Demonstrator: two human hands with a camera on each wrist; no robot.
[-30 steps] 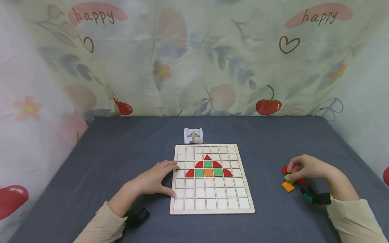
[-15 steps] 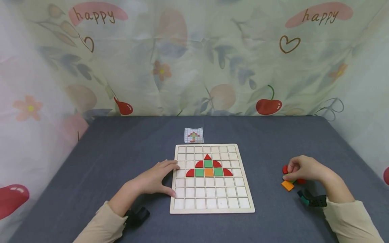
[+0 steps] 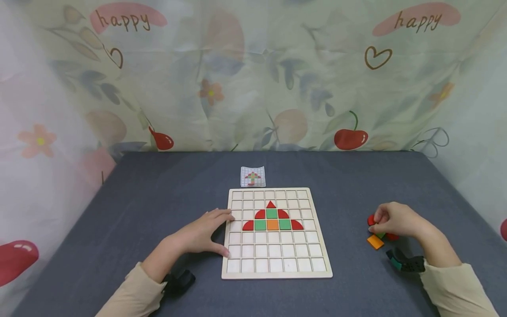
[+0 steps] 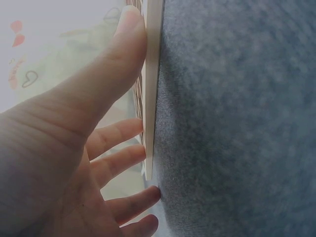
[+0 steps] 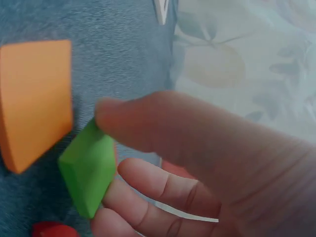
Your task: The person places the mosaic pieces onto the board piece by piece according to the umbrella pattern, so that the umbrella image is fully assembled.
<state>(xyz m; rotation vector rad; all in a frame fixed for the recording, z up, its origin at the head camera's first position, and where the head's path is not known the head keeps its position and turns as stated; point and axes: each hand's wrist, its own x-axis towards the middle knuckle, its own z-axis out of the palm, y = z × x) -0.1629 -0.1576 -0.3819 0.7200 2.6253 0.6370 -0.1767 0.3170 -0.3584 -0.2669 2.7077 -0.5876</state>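
Roughly half done, to judge by looks, on the grid board (image 3: 275,251) lying flat on the tabletop (image 3: 150,193).
Seems to match the upper part of the card (image 3: 253,177) just beyond, from red triangle (image 3: 270,204) down through green squares (image 3: 271,213) and orange square (image 3: 273,224); apparently lacks the card's lower part. Touches the board's left edge with spread left hand (image 3: 194,234), gripping nothing. Curls right hand (image 3: 401,220) over a green block (image 5: 89,170), beside an orange block (image 3: 375,241); cannot tell whether gripped.
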